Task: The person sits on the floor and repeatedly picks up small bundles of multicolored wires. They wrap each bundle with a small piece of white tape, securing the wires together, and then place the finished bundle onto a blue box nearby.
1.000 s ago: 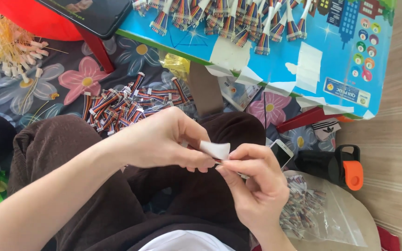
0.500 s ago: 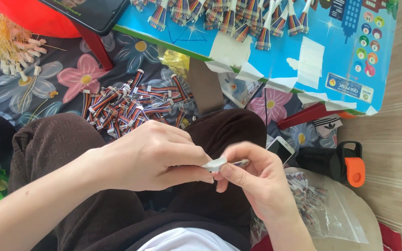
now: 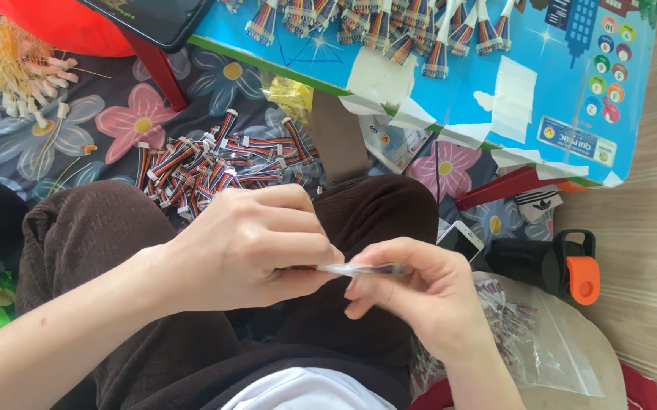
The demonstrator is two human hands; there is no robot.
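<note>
Both hands are held together over the lap: left hand (image 3: 248,247) and right hand (image 3: 419,296) pinch a thin cable piece (image 3: 362,269), its ends at 9 and 3 o'clock.

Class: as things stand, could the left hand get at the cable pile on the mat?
Probably yes: the left hand sits just short of the cable pile, nothing between them, though it now pinches a small strip.

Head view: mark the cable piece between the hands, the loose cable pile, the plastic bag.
cable piece (image 3: 362,269), head view, middle of its exposed span.
cable pile (image 3: 214,167), head view, centre of heap.
plastic bag (image 3: 552,345), head view, clear flat part.
</note>
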